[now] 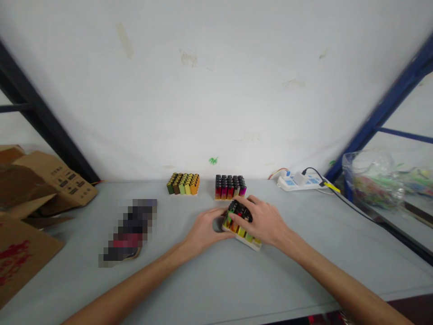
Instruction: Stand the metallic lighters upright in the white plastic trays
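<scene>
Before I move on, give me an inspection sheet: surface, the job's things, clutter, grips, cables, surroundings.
Surface: grey table, things grouped mostly toward the back and left.
Job's things: white tray of lighters, angled; back left lighters and back right lighters stand apart near the wall.
Clutter: cardboard boxes at left; a pixelated dark object, unidentifiable.
Left grip: curved at the tray's left end.
Right grip: over the lighters; firmness of hold unclear.
Cables: black cable runs rightward from the power strip.
Surroundings: dark frame left, blue frame right, plastic bag at right.
</scene>
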Available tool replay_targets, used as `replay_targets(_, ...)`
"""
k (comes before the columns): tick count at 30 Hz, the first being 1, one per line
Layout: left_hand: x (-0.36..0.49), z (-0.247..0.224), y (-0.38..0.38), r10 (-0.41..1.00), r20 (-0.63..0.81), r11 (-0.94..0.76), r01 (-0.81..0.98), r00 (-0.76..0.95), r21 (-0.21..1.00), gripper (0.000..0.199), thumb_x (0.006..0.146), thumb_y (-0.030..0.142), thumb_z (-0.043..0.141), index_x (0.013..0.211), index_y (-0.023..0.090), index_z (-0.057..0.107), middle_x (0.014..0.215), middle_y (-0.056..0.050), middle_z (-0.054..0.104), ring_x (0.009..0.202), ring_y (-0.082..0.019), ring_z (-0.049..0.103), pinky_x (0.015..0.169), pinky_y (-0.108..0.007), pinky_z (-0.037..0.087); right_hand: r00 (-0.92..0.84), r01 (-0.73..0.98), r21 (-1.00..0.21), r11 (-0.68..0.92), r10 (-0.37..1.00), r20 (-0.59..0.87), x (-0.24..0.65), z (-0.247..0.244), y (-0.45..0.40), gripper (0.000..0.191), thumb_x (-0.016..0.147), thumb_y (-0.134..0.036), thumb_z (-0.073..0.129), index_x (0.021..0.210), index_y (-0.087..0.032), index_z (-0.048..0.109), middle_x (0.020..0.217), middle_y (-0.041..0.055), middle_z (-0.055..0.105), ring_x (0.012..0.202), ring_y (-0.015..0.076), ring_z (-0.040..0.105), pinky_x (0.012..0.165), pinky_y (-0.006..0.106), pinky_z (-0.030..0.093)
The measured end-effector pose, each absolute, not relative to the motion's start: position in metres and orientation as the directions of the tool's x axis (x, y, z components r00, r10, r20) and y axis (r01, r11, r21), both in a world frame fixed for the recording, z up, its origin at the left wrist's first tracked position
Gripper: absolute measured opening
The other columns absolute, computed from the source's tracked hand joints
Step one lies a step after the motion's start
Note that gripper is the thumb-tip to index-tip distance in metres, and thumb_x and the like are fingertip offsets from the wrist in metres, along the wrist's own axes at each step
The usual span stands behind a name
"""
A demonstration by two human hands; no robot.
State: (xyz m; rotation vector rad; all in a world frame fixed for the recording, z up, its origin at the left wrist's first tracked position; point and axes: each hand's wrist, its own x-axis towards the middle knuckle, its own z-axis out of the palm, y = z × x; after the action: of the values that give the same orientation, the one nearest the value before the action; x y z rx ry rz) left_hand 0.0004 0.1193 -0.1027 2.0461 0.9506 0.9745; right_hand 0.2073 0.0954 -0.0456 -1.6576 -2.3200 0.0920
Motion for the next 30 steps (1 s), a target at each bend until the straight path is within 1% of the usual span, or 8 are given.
replay_targets(3,0.012,-0.1,0.123,0.836,0.253,-0.386,0.195,0.486,0.902,0.057,0.071,0.034,0.088,0.123,0.019,0.071,0.119,-0.007,0.074,0.108,-0.028,0.07,0.098,-0.039,0.055,-0.248,0.881,-0.368,0.297,0.953,0.176,0.225,-0.046,0.105,0.052,0.1,-0.06,0.041,0.131,-0.026,0.064,0.106,0.0087,0.074,0.095,0.026,0.071,0.085,0.035,0.05)
replay_targets(5,0.024,-0.1,0.128,0.842,0.182,-0.265,0.096,0.508,0.959,0.053,0.073,0.035,0.087,0.12,0.016,0.071,0.115,-0.009,0.075,0.103,-0.027,0.072,0.092,-0.039,0.057,-0.204,0.847,-0.464,0.26,0.965,0.167,0.238,-0.049,0.111,0.052,0.1,-0.059,0.04,0.124,-0.023,0.069,0.109,0.0097,0.075,0.1,0.0262,0.07,0.091,0.035,0.049)
replay_targets(7,0.036,-0.102,0.134,0.859,0.141,-0.182,0.035,0.493,0.983,0.052,0.071,0.034,0.088,0.116,0.014,0.071,0.113,-0.011,0.076,0.101,-0.027,0.072,0.089,-0.038,0.058,-0.159,0.819,-0.533,0.213,0.976,0.147,0.249,-0.052,0.117,0.053,0.1,-0.059,0.039,0.12,-0.022,0.072,0.114,0.0096,0.075,0.103,0.0272,0.069,0.093,0.036,0.048)
replay_targets(12,0.059,-0.106,0.146,0.886,0.133,-0.151,0.006,0.445,0.988,0.046,0.075,0.037,0.086,0.112,0.014,0.069,0.115,-0.012,0.075,0.102,-0.025,0.072,0.091,-0.037,0.057,-0.059,0.766,-0.637,0.081,0.997,0.055,0.27,-0.064,0.128,0.054,0.098,-0.06,0.039,0.108,-0.021,0.075,0.108,0.0073,0.077,0.101,0.0279,0.07,0.091,0.036,0.05)
replay_targets(16,0.069,-0.102,0.153,0.876,0.154,-0.197,0.048,0.457,0.979,0.042,0.077,0.039,0.084,0.108,0.014,0.071,0.111,-0.011,0.076,0.1,-0.025,0.072,0.091,-0.037,0.056,0.001,0.678,-0.735,-0.026,0.999,-0.035,0.279,-0.072,0.133,0.057,0.096,-0.064,0.039,0.106,-0.02,0.075,0.103,0.0069,0.077,0.094,0.0258,0.07,0.085,0.035,0.052)
replay_targets(20,0.074,-0.098,0.161,0.844,0.148,-0.214,0.071,0.516,0.974,0.042,0.078,0.045,0.082,0.105,0.013,0.073,0.108,-0.01,0.077,0.099,-0.025,0.071,0.09,-0.036,0.055,0.073,0.611,-0.782,-0.124,0.992,-0.1,0.283,-0.077,0.13,0.061,0.094,-0.068,0.04,0.104,-0.019,0.074,0.098,0.0073,0.077,0.087,0.0235,0.069,0.078,0.033,0.053)
replay_targets(23,0.08,-0.098,0.169,0.812,0.11,-0.189,0.079,0.572,0.979,0.043,0.08,0.047,0.08,0.106,0.013,0.074,0.106,-0.01,0.077,0.098,-0.025,0.071,0.086,-0.034,0.055,0.095,0.579,-0.803,-0.143,0.99,-0.108,0.288,-0.08,0.126,0.063,0.093,-0.07,0.039,0.101,-0.017,0.072,0.093,0.0072,0.077,0.084,0.0225,0.069,0.076,0.032,0.053)
replay_targets(30,0.099,-0.095,0.184,0.743,0.055,-0.147,0.083,0.667,0.986,0.044,0.083,0.048,0.075,0.109,0.012,0.076,0.102,-0.01,0.078,0.091,-0.024,0.07,0.078,-0.031,0.054,0.189,0.546,-0.813,-0.201,0.975,-0.114,0.301,-0.087,0.122,0.065,0.093,-0.072,0.039,0.102,-0.016,0.072,0.098,0.0085,0.077,0.089,0.0233,0.07,0.077,0.032,0.054)
